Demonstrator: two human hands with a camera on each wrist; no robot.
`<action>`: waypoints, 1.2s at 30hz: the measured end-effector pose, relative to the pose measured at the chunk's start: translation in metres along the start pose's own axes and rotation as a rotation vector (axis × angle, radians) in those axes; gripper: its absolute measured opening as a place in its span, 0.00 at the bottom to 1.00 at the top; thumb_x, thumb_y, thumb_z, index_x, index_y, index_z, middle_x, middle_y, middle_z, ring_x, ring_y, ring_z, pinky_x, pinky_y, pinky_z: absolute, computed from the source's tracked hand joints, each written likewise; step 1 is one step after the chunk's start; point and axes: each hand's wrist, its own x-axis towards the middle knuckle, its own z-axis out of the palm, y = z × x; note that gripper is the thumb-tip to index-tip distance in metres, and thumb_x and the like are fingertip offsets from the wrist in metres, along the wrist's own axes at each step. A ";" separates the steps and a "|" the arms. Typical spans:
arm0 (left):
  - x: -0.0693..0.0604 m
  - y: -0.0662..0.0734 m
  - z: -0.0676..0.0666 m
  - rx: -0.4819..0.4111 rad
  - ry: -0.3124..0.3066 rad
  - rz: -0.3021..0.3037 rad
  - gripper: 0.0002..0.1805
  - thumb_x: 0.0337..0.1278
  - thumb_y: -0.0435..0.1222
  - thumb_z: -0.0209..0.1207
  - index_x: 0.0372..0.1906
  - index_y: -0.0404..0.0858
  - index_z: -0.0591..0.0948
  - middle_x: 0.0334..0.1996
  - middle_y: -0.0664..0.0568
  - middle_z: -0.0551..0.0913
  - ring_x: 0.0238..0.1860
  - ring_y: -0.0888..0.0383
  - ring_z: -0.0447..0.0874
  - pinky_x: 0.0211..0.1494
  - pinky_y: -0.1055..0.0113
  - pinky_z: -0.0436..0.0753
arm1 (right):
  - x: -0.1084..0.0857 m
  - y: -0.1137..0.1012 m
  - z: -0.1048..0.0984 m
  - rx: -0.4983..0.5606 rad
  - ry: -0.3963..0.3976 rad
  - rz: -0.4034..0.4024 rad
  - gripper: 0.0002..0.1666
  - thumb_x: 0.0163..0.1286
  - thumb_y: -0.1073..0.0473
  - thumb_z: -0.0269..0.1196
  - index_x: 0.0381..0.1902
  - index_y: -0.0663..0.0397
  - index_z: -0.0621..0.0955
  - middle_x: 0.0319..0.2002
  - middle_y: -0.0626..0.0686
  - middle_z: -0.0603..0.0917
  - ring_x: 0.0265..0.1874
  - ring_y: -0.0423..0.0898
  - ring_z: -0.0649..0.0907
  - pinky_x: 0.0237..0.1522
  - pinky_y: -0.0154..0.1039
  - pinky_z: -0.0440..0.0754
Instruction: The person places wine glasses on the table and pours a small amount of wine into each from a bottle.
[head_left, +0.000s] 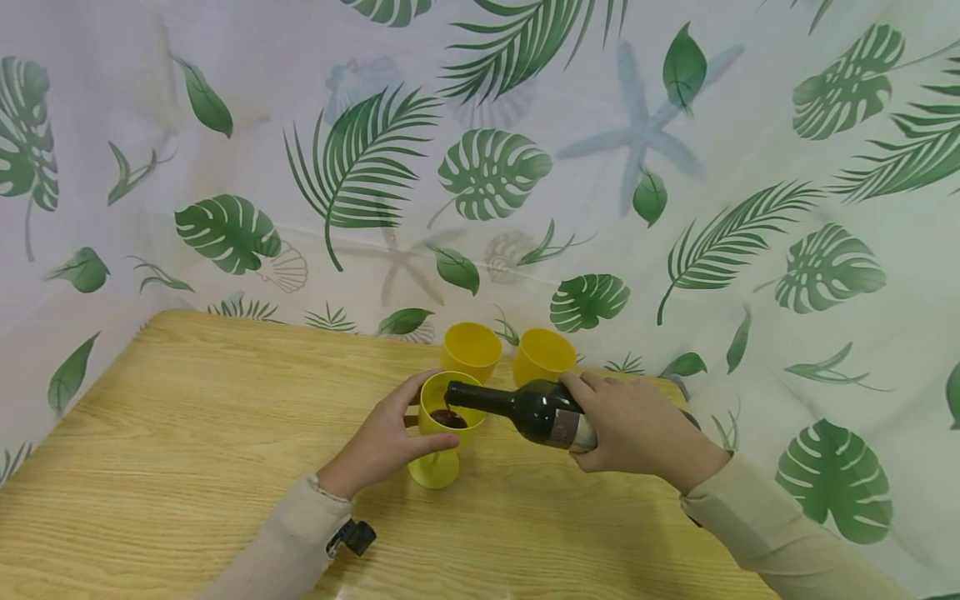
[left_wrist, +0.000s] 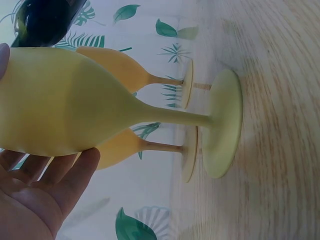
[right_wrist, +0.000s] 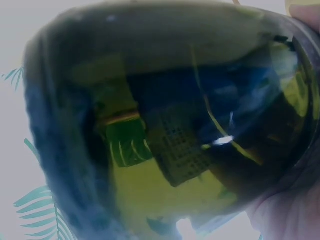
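A yellow goblet (head_left: 435, 471) stands on the table, its foot flat on the wood in the left wrist view. My left hand (head_left: 386, 433) holds its bowl, thumb on the near side and fingers behind. My right hand (head_left: 641, 429) grips a dark wine bottle (head_left: 536, 412) by its body, tilted almost level with the neck over the goblet's rim. Dark red wine (head_left: 447, 418) runs from the mouth and lies inside the bowl. In the right wrist view the glossy bottle (right_wrist: 165, 110) fills most of the picture.
Two more goblets, a left one (head_left: 471, 346) and a right one (head_left: 545, 354), stand just behind, near the table's back edge. The wooden table (head_left: 187, 433) stretches left and forward. A leaf-patterned sheet (head_left: 510, 242) hangs behind it.
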 end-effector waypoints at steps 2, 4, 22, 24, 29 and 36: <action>0.000 0.000 0.000 0.001 -0.001 0.001 0.46 0.56 0.43 0.76 0.77 0.55 0.66 0.70 0.60 0.73 0.70 0.55 0.71 0.70 0.48 0.76 | 0.000 0.000 0.000 -0.004 0.005 -0.002 0.46 0.47 0.36 0.77 0.58 0.53 0.74 0.39 0.49 0.80 0.20 0.39 0.71 0.16 0.33 0.69; 0.000 0.000 0.000 0.000 -0.003 0.004 0.46 0.56 0.43 0.76 0.77 0.54 0.66 0.70 0.60 0.73 0.70 0.55 0.71 0.70 0.48 0.76 | -0.001 0.000 0.000 -0.001 0.005 -0.002 0.47 0.47 0.36 0.77 0.58 0.53 0.74 0.40 0.49 0.80 0.22 0.39 0.72 0.17 0.34 0.71; 0.000 0.000 0.000 -0.002 -0.002 0.008 0.46 0.56 0.42 0.76 0.77 0.53 0.66 0.70 0.59 0.73 0.70 0.54 0.71 0.70 0.47 0.77 | -0.001 0.000 0.002 0.041 -0.001 0.012 0.44 0.46 0.37 0.77 0.54 0.50 0.73 0.36 0.46 0.78 0.21 0.39 0.71 0.18 0.35 0.71; 0.000 0.000 0.000 -0.004 -0.002 0.008 0.46 0.55 0.41 0.76 0.77 0.54 0.66 0.69 0.59 0.73 0.70 0.54 0.72 0.70 0.47 0.77 | -0.001 0.000 0.001 0.046 -0.004 0.015 0.43 0.46 0.37 0.77 0.54 0.50 0.72 0.36 0.46 0.77 0.21 0.39 0.71 0.19 0.35 0.71; -0.001 0.001 0.000 -0.010 -0.002 0.018 0.46 0.55 0.42 0.77 0.77 0.53 0.66 0.70 0.57 0.73 0.70 0.53 0.72 0.70 0.46 0.77 | -0.001 0.000 0.001 0.051 -0.007 0.019 0.43 0.46 0.37 0.77 0.54 0.49 0.72 0.36 0.46 0.78 0.22 0.39 0.72 0.19 0.35 0.71; -0.001 0.000 0.000 0.002 0.000 0.012 0.46 0.55 0.44 0.77 0.77 0.55 0.66 0.69 0.60 0.73 0.70 0.55 0.72 0.69 0.48 0.77 | -0.002 0.000 0.001 0.041 -0.005 0.012 0.44 0.46 0.37 0.78 0.56 0.50 0.73 0.38 0.48 0.79 0.22 0.39 0.72 0.18 0.34 0.71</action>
